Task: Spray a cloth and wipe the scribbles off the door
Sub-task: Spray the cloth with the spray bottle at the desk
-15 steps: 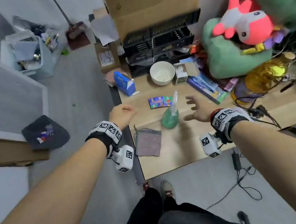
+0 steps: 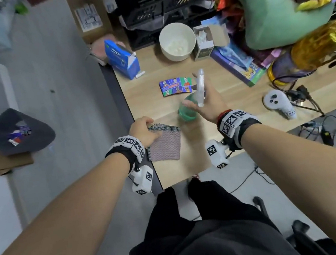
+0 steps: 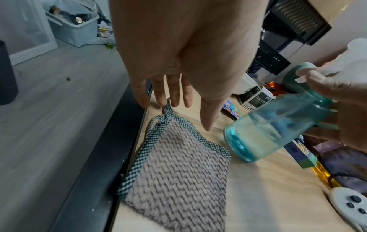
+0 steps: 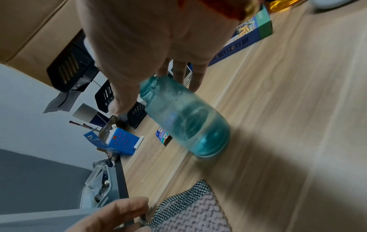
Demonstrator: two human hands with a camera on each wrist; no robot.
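A grey-pink woven cloth with a checked border lies flat at the table's left front edge. My left hand hovers over its far corner. In the left wrist view the fingers hang straight, their tips at the cloth's corner loop. My right hand grips the neck of a teal spray bottle with a white head. The bottle is tilted, its base low over the wood beside the cloth. The bottle holds clear liquid. No scribbled door shows.
On the wooden table are a white bowl, a blue carton, a colourful card, a boxed book, a white controller with cables, and plush toys. Black crates stand behind.
My right hand, open beside the bottle before, now grips its neck and has tilted it. My left hand has dropped from the table's edge to the cloth's far corner.
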